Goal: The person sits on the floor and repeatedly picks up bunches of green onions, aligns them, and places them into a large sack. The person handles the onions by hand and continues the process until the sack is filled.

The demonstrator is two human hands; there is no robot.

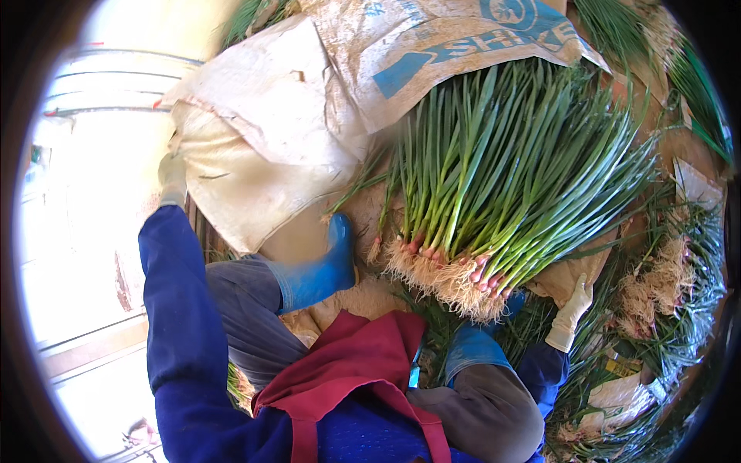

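A thick layer of green onions with reddish bulbs and pale roots (509, 173) lies in front of me, its leaf tips under a woven sack (347, 63) with blue print. My left hand (173, 176), in a pale glove, grips the left edge of the pale sacking (249, 179) and holds it taut. On the other side my right hand (572, 315), also gloved, has its fingers at the edge of a brown sheet (570, 280) that runs under the onions. The fingertips there are partly hidden, and the sheet seems pinched between them.
My blue rubber boots (315, 269) stand close to the root ends. More onions with tangled roots (654, 289) lie heaped at the right, and others (613, 29) at the upper right. A pale ledge (92, 347) runs along the bright left side.
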